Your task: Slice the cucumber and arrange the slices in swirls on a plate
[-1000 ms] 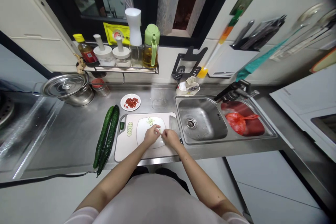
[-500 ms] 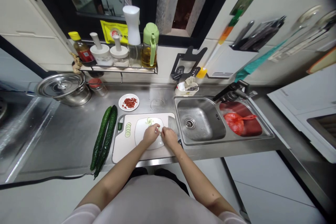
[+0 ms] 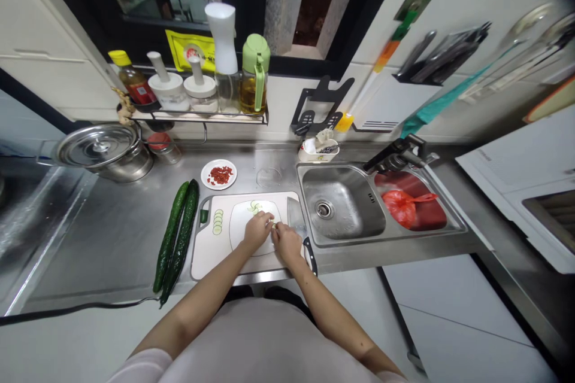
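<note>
My left hand (image 3: pixel 258 230) and my right hand (image 3: pixel 287 242) meet over a white plate (image 3: pixel 239 221), their fingers pinched together on a small pale-green cucumber slice (image 3: pixel 274 225). Several curved cucumber slices (image 3: pixel 255 207) lie at the plate's far side. The plate rests on a cutting board (image 3: pixel 209 257). On the board's left, a row of round cucumber slices (image 3: pixel 218 221) overlaps beside a dark green cucumber end (image 3: pixel 204 215). A knife (image 3: pixel 309 254) with a black handle lies along the board's right edge, its blade partly hidden by my right hand.
Two whole cucumbers (image 3: pixel 177 239) lie left of the board. Behind it stands a small plate of red berries (image 3: pixel 219 174). A double sink (image 3: pixel 344 203) with a red plastic bag (image 3: pixel 399 208) is on the right. A lidded pot (image 3: pixel 103 152) and a seasoning rack (image 3: pixel 202 116) stand behind.
My right hand has shifted slightly left, closer to my left hand, uncovering more of the knife handle. The view has tilted a little.
</note>
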`<state>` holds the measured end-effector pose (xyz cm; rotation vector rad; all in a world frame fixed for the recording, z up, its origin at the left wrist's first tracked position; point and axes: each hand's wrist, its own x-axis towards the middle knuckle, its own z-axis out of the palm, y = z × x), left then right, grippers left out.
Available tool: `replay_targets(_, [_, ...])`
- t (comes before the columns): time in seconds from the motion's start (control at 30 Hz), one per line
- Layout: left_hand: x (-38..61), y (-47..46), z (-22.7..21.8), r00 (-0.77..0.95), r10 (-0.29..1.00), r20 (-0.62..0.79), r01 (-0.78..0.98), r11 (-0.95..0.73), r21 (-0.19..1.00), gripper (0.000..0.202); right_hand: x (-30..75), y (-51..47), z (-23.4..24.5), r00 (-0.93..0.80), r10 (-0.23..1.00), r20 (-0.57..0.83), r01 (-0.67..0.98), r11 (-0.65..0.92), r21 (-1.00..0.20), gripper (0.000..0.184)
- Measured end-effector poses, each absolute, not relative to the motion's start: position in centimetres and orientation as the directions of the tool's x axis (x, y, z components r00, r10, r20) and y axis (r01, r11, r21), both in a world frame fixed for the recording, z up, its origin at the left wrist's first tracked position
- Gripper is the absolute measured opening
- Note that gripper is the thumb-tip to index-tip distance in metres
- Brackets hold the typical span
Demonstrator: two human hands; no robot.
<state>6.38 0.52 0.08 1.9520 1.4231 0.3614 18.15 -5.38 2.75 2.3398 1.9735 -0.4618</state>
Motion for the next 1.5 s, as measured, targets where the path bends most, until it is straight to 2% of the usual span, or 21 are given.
replay_targets(0.6, [6.7,0.9,0.5,0.306,0.923,-0.234,0.777,-0.100,0.622,0.018,18.8,-5.0,3.4,0.101,0.950,-0.296,0.969,-0.161,-0.188,0.034])
replay_targets(0.97, [6.7,1.1,0.5,0.294,0.927,-0.233,0.769,-0.085,0.633,0.017,19.1,-4.4,3.8,0.060,0.938,-0.341,0.988,-0.104,-0.112,0.036])
replay_targets(1.5, [6.8,0.9,1.0,0.289,0.920,-0.266,0.782,-0.066,0.620,0.017,19.3,-4.5,3.8,0.058,0.934,-0.354,0.986,-0.109,-0.128,0.037])
